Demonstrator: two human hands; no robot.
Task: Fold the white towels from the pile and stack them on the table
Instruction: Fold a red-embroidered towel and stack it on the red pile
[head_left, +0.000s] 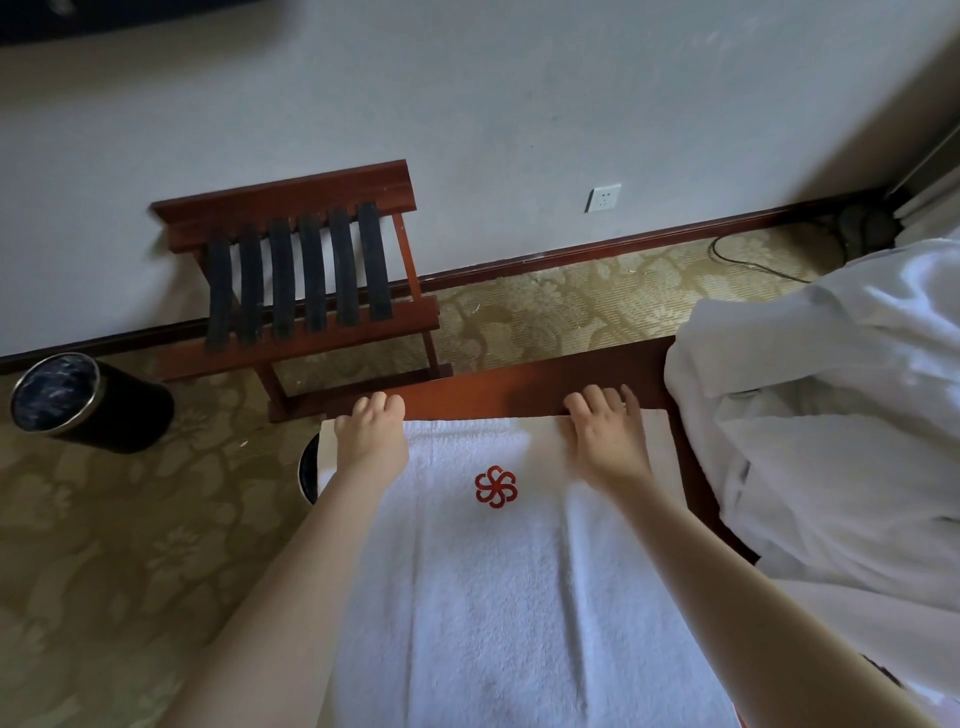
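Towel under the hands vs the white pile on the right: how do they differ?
The towel lies flat and spread on the table; the pile is a crumpled heap.
The towel bears a red emblem; the pile shows none.
The left hand and right hand rest at the towel's far edge; nothing touches the pile.
Both are white cloth.

wooden luggage rack (301, 280) against white wall (467, 104), patterned carpet (104, 519).
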